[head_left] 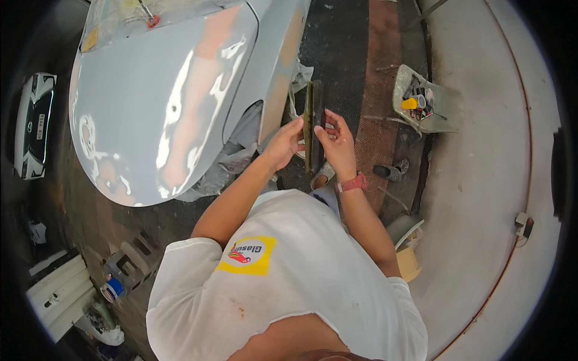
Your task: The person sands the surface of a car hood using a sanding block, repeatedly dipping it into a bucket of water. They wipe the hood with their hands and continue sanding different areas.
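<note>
I hold a long, narrow dark block with an olive-coloured face, like a sanding block (310, 132), upright in the picture, between both hands. My left hand (286, 139) grips its left side with curled fingers, partly hidden. My right hand (336, 141) grips the right side, thumb across the dark face; a red watch (352, 183) is on that wrist. To the left is a pale grey car panel (126, 102) with glossy patches and peach-coloured areas. Crumpled grey sheeting (238, 162) lies beside it, left of my hands.
A chair (439, 120) holding tools and containers stands right, by a white wall (469, 240). Dark footwear (391, 171) lies on the floor. A car bumper (27, 108) is far left; a blue-labelled can (112, 289) and blocks (129, 259) are lower left.
</note>
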Tool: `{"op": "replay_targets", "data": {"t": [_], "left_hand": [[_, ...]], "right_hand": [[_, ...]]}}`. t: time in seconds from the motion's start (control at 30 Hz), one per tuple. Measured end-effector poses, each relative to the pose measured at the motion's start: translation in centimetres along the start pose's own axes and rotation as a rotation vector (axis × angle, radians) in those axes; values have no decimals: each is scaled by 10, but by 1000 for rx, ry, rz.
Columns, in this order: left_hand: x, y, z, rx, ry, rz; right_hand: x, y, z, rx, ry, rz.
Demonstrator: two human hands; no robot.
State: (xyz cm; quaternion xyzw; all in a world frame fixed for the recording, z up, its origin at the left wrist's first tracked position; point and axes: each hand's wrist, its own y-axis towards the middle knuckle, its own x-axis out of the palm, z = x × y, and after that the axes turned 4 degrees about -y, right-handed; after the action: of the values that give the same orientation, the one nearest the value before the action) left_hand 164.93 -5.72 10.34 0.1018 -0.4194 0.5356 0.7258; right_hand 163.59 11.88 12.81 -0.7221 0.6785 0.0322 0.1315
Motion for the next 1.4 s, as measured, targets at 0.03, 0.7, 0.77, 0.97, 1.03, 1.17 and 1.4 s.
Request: {"op": "replay_targets", "data": {"t": [0.03,0.7,0.77,0.97,1.03,1.17,1.4], "left_hand": [[4,13,-1,-4,-5,20],[-2,129,-138,-297,165,633],[-39,134,-162,-420,288,571],[-174,217,-263,-666,867,383],[-246,254,-327,-689,1222,246],[-337,328,-403,-731,1503,119],[-448,408,-499,-264,1891,164]], "right_hand": [[-12,10,0,-2,1,-9],[-106,59,198,314,137,-418],[-102,59,239,507,217,-383],[-78,71,389,958,716,319],[-71,68,439,860,766,436],[-49,81,501,763,606,580],[-24,53,577,640,243,544]]}}
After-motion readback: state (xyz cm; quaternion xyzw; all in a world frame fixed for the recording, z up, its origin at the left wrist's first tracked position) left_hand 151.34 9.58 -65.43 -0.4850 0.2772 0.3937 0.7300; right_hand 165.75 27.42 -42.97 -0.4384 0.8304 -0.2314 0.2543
